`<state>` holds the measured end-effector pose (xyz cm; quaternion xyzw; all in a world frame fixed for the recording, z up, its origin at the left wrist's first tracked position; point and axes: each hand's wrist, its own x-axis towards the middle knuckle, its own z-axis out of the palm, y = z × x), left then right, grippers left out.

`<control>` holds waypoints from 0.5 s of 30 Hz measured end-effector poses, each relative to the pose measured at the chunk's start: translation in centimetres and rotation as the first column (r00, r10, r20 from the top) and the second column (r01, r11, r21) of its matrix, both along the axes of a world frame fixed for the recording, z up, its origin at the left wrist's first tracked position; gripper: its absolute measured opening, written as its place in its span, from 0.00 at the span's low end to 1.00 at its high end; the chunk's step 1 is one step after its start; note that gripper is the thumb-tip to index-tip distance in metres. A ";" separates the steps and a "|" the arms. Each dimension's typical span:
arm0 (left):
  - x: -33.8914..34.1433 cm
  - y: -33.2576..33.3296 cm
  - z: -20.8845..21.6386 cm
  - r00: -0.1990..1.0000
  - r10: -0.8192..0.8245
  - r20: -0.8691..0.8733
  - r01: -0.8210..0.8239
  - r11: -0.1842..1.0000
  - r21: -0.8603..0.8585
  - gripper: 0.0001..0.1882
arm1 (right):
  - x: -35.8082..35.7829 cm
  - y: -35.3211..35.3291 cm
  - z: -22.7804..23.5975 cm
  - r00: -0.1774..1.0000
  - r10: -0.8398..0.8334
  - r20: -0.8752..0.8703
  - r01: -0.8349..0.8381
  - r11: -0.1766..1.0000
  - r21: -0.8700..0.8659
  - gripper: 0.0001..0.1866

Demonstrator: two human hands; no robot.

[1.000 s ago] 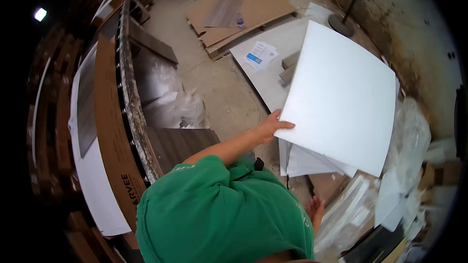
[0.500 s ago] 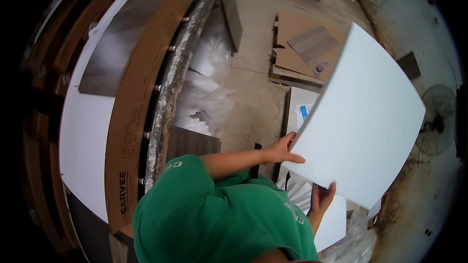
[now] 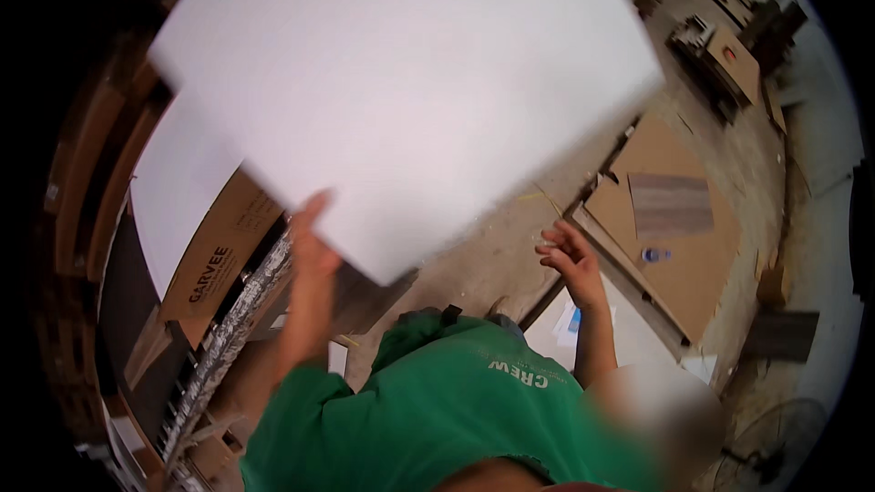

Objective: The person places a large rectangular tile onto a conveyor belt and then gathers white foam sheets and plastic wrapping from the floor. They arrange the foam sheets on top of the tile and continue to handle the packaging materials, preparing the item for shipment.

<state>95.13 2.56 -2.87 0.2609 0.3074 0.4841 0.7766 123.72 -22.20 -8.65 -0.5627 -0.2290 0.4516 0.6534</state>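
Note:
A large white foam sheet (image 3: 410, 100) fills the upper middle of the head view, raised and tilted over the roller rail. My left hand (image 3: 313, 241) is closed on its near edge, thumb on the upper face and the other fingers hidden beneath. My right hand (image 3: 574, 260) is off the sheet, to the right of its near corner, with fingers slightly bent, apart and empty. Partly under the sheet, on the left, lies a long cardboard box (image 3: 223, 260) with a white sheet (image 3: 178, 191) beside it.
A worn metal roller rail (image 3: 232, 323) runs along my left. To the right, a cardboard-covered pallet (image 3: 715, 282) bears a wood-grain panel (image 3: 672, 205) and a small bottle (image 3: 654, 255). Papers (image 3: 569, 323) lie nearer me. A fan (image 3: 766, 460) stands at the lower right.
The foam sheet has swung from my right across to the left and front, over the rail. My right hand has let go of it; my left hand still holds it. The view has turned.

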 end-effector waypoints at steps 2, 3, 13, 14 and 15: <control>-4.2 0.3 4.0 0.961 0.273 0.039 -0.275 0.960 0.053 0.23 | 2.6 0.6 -5.3 0.982 0.052 0.181 -0.018 0.982 -0.186 0.20; -7.0 0.1 5.1 0.934 0.347 0.079 -0.354 0.928 0.115 0.25 | 3.9 0.7 -8.0 0.970 0.126 0.208 -0.066 0.960 -0.272 0.20; -23.7 -19.5 4.8 -0.087 0.996 0.004 -0.945 -0.084 0.317 0.25 | 12.0 8.9 -24.8 0.167 0.847 0.504 -0.498 0.514 -0.698 0.16; -23.8 -21.9 5.1 -0.209 0.978 -0.011 -0.916 -0.192 0.351 0.24 | 12.7 10.6 -24.7 0.123 0.839 0.530 -0.538 0.505 -0.675 0.18; -23.3 -23.2 4.2 -0.337 0.941 0.005 -0.879 -0.317 0.357 0.24 | 13.4 12.2 -24.8 0.081 0.840 0.537 -0.485 0.504 -0.715 0.17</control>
